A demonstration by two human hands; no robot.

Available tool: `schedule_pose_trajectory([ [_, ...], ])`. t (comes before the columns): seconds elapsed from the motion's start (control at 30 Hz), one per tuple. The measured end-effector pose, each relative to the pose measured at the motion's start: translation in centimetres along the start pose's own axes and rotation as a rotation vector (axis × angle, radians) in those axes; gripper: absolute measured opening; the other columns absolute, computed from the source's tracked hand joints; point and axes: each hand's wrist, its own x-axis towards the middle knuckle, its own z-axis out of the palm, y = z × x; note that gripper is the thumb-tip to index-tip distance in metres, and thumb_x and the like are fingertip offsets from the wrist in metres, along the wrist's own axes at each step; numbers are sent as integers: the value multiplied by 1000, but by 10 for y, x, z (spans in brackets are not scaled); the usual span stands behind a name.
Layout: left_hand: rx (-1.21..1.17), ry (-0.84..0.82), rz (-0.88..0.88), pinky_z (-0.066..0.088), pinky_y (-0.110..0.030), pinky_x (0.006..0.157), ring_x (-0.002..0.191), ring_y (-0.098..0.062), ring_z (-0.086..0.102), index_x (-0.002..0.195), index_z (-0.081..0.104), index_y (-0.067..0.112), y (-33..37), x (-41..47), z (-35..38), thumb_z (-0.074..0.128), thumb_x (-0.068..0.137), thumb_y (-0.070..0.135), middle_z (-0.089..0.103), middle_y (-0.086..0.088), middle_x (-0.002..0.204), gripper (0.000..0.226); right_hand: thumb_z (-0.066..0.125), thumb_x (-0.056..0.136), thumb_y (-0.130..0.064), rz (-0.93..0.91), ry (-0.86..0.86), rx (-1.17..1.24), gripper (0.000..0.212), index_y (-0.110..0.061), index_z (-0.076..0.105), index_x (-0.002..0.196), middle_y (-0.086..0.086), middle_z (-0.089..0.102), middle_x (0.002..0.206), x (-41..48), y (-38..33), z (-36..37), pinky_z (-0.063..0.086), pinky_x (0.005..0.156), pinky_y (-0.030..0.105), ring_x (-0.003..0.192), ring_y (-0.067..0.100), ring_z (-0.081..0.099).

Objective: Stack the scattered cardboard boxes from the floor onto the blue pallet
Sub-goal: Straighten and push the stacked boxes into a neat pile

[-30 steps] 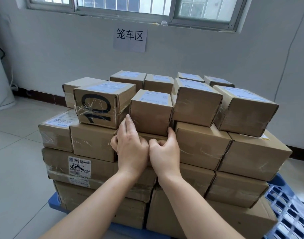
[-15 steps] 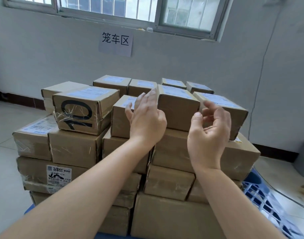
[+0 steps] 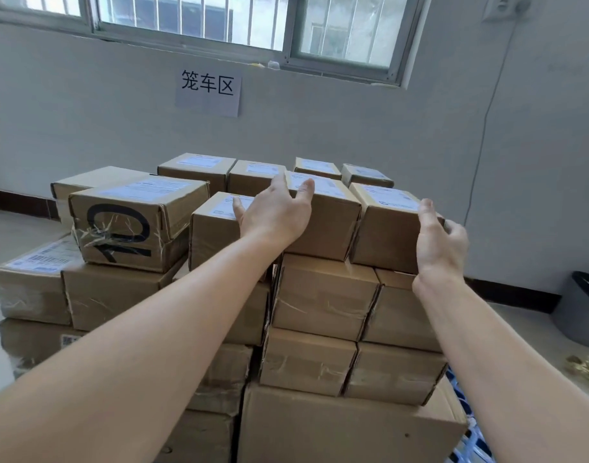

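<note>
Many cardboard boxes (image 3: pixel 319 295) already stacked on the blue pallet (image 3: pixel 473 446), four or more tiers high, large cartons at the bottom and small labelled ones on top. Judged nearly done on that showing. Cannot tell whether any more wait on the floor, most of it lying outside the frame. Probably at the squaring-up stage, nudging the top row into line rather than bringing anything new.

Left hand (image 3: pixel 273 212) open, fingers straight and spread, laid over the near top edge of the middle top box (image 3: pixel 329 228), thumb reaching left over the label of the shorter box (image 3: pixel 213 228) beside it. Holding nothing, only pressing or resting. Right hand (image 3: pixel 441 242) cupped round the right end of the rightmost top box (image 3: pixel 383 225), thumb upright against its near upper corner, fingers curled round the end face. Looks like a light grip, but no lift: box flat on the tier below, just beside its neighbour.

Both hands thus at the front of the top tier, those two boxes between them. Further left, a taped box with a black mark (image 3: pixel 132 225), set at an angle to its neighbours; likely the next to want straightening.
</note>
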Motion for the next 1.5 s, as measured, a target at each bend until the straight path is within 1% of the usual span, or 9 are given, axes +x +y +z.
schedule_pose_trajectory([
  [0.17,-20,27,8,1,-45,118,137,-22,34,149,27,19,3,-7,-2,26,101,42,47,-2,144,53,57,83,-41,-48,16,11,23,-23,58,96,-7,62,93,0,1,-1,51,75,30,83,11,58],
  [0.4,-13,46,22,9,-46,115,132,-21,40,143,38,23,0,-12,-4,27,99,45,50,0,140,51,57,85,-42,-74,3,24,31,-19,59,106,-10,60,91,-7,0,-12,43,65,23,80,5,56],
  [0.57,-44,170,2,13,-45,110,137,-23,31,144,36,26,16,5,-19,27,97,53,40,-3,147,55,46,68,-72,-297,106,-162,61,-29,58,110,-10,61,109,9,-25,-15,39,103,43,108,11,54],
  [0.7,-92,-44,-23,34,-36,104,116,-20,49,127,56,22,44,27,-31,44,96,41,57,3,122,38,54,75,-63,-406,-133,-437,35,-28,59,71,-17,55,70,35,-71,-6,47,94,42,80,13,53],
  [0.8,53,-226,-65,37,-27,86,102,-16,47,128,56,21,65,41,-34,47,98,34,55,3,119,35,62,86,-48,-372,-443,-591,26,-22,67,88,-12,64,85,44,-87,13,50,81,34,85,10,60],
  [0.93,242,-418,-95,35,-32,101,129,-21,44,142,43,24,79,61,-34,49,98,32,45,0,145,45,62,88,-45,-311,-695,-758,23,-24,68,96,-11,65,89,53,-81,39,48,73,28,90,8,60],
  [1.07,282,-478,-104,42,-27,91,124,-17,49,143,40,30,75,66,-31,54,95,35,37,4,149,50,61,88,-43,-372,-713,-834,22,-26,70,98,-9,67,95,57,-75,47,50,80,33,95,11,60],
  [1.3,544,-396,-357,22,-49,114,146,-24,13,146,33,31,24,80,-57,42,98,42,17,-3,158,50,61,85,-52,-484,-759,-1094,29,-28,68,101,-6,58,113,51,-80,49,30,79,25,108,14,48],
  [1.5,572,-539,-517,30,-42,112,141,-26,26,148,31,23,12,90,-72,40,99,42,29,-6,154,53,57,89,-46,-389,-859,-1082,26,-27,68,102,-7,57,114,67,-88,61,36,86,27,111,15,46],
])
